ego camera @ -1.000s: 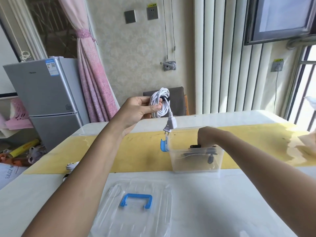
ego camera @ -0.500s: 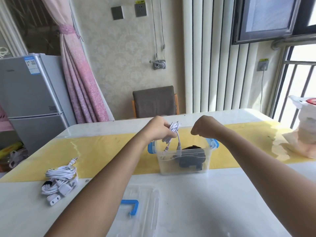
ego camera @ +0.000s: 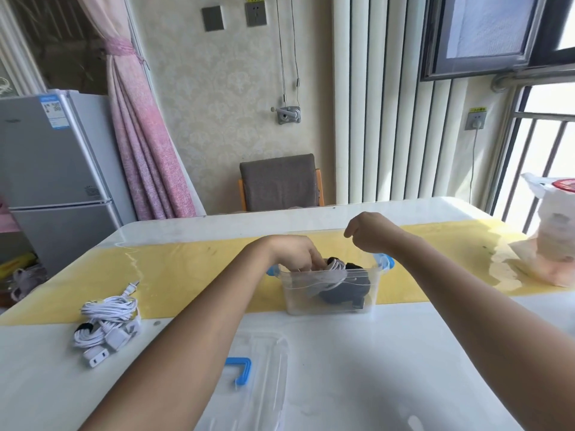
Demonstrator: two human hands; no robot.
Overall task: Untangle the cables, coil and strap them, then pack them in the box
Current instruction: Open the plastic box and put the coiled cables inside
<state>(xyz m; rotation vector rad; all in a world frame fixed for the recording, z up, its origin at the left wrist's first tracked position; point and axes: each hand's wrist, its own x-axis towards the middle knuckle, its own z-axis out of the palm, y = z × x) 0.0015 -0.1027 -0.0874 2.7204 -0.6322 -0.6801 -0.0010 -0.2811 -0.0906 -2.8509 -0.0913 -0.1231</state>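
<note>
A clear plastic box (ego camera: 329, 304) with blue side clips stands on the yellow table runner. My left hand (ego camera: 292, 251) reaches down into the box and holds a coiled white cable (ego camera: 334, 273), which lies on top of a black cable bundle (ego camera: 340, 293) inside. My right hand (ego camera: 368, 231) hovers above the box's back right corner, fingers loosely curled, holding nothing. Another coiled white cable (ego camera: 107, 321) with flat plugs lies on the table at the left.
The clear lid (ego camera: 249, 384) with a blue handle lies near the table's front edge. A white plastic bag (ego camera: 550, 241) stands at the right edge. A grey chair (ego camera: 280, 181) is behind the table, a fridge (ego camera: 53, 169) at the left.
My left hand has brought the white coil down from head height into the box. My right hand has come up out of the box and now hangs above it.
</note>
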